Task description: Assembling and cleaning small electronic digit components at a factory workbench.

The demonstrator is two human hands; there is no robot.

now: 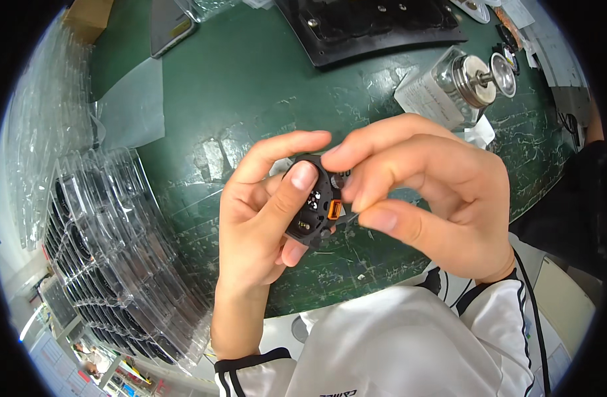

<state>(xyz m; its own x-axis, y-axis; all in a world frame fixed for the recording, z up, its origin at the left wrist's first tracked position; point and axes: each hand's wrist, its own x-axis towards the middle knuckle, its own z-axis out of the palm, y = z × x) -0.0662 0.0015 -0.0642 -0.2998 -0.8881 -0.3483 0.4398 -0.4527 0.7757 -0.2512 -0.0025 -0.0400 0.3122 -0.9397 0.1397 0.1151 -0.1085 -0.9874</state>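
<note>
A round black watch case (314, 206) is tilted in my left hand (267, 192), its thumb pressing on the face and fingers curled around the rim. On the side toward my right hand, the case carries an orange rectangular piece (334, 209) between dark side buttons. My right hand (435, 185) is closed in a pinch beside that edge. A thin dark sliver shows at its thumb tip; its kind is too small to make out. The right index fingertip rests at the top of the case.
At the left, clear plastic trays (118, 258) with dark round parts are stacked. A glass pump bottle (442, 89) lies tilted beyond my right hand. A black panel (376, 26) and a phone-like slab (171, 26) lie at the back of the green table (230, 86).
</note>
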